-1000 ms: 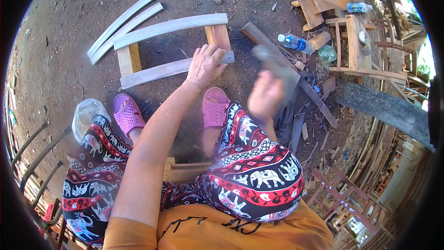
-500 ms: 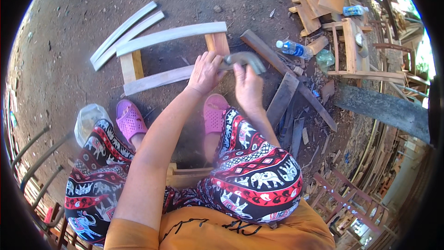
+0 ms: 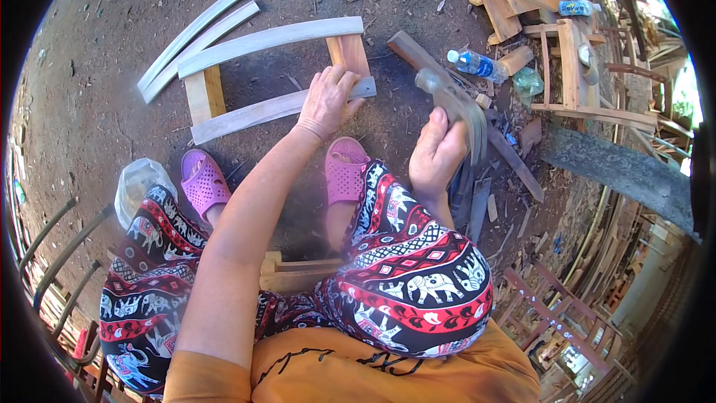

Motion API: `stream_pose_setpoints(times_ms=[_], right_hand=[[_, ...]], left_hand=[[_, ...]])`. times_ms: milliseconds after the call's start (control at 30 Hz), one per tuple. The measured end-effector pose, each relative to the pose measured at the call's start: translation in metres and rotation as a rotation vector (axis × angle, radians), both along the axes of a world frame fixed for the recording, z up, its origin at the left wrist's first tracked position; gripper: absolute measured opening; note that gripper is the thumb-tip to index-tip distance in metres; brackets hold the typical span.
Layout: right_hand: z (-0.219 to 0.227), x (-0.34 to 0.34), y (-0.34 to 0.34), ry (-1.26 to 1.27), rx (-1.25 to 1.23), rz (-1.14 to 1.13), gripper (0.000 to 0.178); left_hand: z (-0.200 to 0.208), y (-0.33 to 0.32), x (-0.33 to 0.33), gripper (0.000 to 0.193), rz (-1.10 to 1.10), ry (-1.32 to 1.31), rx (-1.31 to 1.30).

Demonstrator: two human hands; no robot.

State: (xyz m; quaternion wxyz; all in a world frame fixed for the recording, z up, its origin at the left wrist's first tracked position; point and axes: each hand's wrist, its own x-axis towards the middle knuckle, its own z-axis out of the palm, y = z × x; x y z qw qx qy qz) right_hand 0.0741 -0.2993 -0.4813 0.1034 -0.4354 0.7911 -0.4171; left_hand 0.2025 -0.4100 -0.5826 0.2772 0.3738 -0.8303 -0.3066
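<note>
A wooden frame lies on the dirt ground, made of a far pale slat (image 3: pixel 276 39), a near pale slat (image 3: pixel 250 117) and short blocks joining them at each end. My left hand (image 3: pixel 328 101) is closed over the near slat close to its right end, by the right block (image 3: pixel 348 54). A small dark spot shows on the slat's tip beyond my fingers. To the right and apart from the frame, my right hand (image 3: pixel 436 151) grips a claw hammer (image 3: pixel 464 108), raised and slightly blurred. Its handle is mostly hidden by my hand.
Two loose slats (image 3: pixel 195 36) lie left of the frame. At right are dark boards (image 3: pixel 514 168), a water bottle (image 3: pixel 477 65), a green plastic bag (image 3: pixel 527 83), a wood-scrap pile (image 3: pixel 507 0) and a small wooden frame (image 3: pixel 570 67). A clear bag (image 3: pixel 142 183) sits by my left foot.
The hammer has swung from over the slat's right end, beside my left hand, to the right and back toward me. My left hand stays on the near slat.
</note>
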Motion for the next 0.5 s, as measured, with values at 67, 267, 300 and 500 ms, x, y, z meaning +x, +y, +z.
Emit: stream_pose_setpoints(times_ms=[67,267,300,500], right_hand=[[0.005,-0.004,-0.021,0.453,-0.286,0.145,0.023],[-0.002,0.004,-0.034,0.041,0.294,0.115,0.031],[0.013,0.007,-0.029,-0.003,0.187,0.057,0.029],[-0.033,0.000,-0.027,0.139,0.379,0.179,0.027]], left_hand=[[0.000,-0.002,-0.005,0.039,-0.011,0.016,-0.012],[-0.008,0.001,0.006,0.035,-0.011,-0.018,0.012],[-0.005,0.000,0.006,0.035,-0.016,-0.025,0.004],[-0.001,0.001,-0.004,0.039,-0.022,0.006,-0.005]])
